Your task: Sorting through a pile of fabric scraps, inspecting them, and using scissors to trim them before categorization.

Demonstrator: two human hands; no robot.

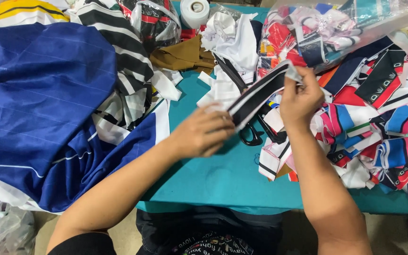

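- A large heap of deep-blue pinstriped fabric with white trim (38,108) fills the left of the teal counter (213,179), spilling over its near edge beside a black-and-white striped cloth (123,52).
- The left hand (204,132) is closed on the lower end of a narrow knitted strip banded in black and white (258,94), fingers curled around it; the exact pinch is partly hidden by the back of the hand.
- The strip is held taut in the air above the counter, slanting up from left to right over a pair of black-handled scissors (253,132) lying flat beneath it.
- By its look, the strip is light, soft and limp: it likely sags unless tensioned at both ends, so the two ends are the sensible places to hold it, with no risk of breakage.
- The right hand (301,99) is clamped on the strip's upper end, thumb and fingertips pinching the corner.
- At top centre stands a white tape roll (194,12) near a folded tan cloth (182,55).
- To the right lies a jumble of multicoloured striped collar pieces (378,137), with a clear plastic bag of more pieces (327,28) above them.
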